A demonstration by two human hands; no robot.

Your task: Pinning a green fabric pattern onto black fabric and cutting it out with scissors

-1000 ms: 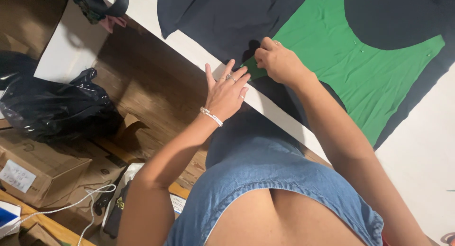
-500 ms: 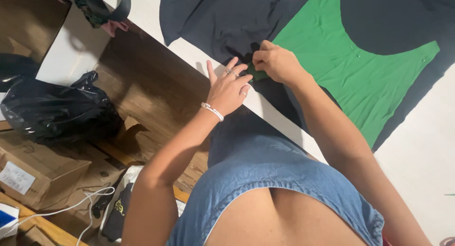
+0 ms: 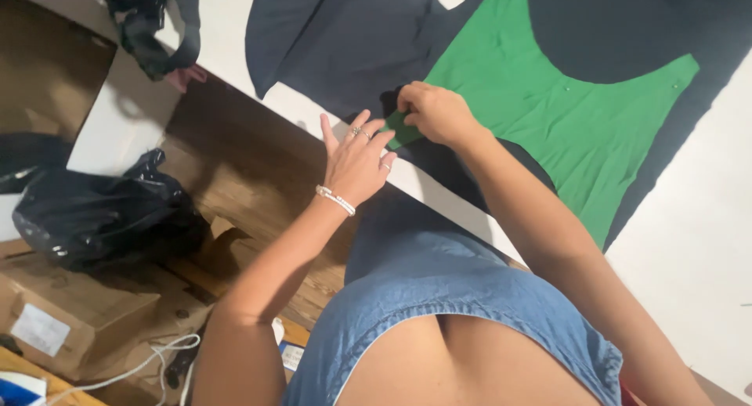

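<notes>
A green fabric piece (image 3: 580,132) lies flat on dark navy fabric (image 3: 352,46) spread over a white table (image 3: 689,241). My right hand (image 3: 435,112) is closed, pinching the lower corner of the green piece near the table's edge. My left hand (image 3: 356,159), with rings and a beaded bracelet, rests beside it with fingers spread, pressing on the table edge just left of that corner. A rounded dark cut piece (image 3: 611,22) lies over the top of the green fabric.
A black plastic bag (image 3: 102,210) sits on the floor at left, beside cardboard boxes (image 3: 70,320) and a white cable (image 3: 149,367). Dark cloth (image 3: 149,22) hangs off the table's far corner. The wooden floor (image 3: 235,171) lies under the table edge.
Both hands have stayed at the green corner; my right hand has shifted slightly while pinching it. The view has drifted a little.
</notes>
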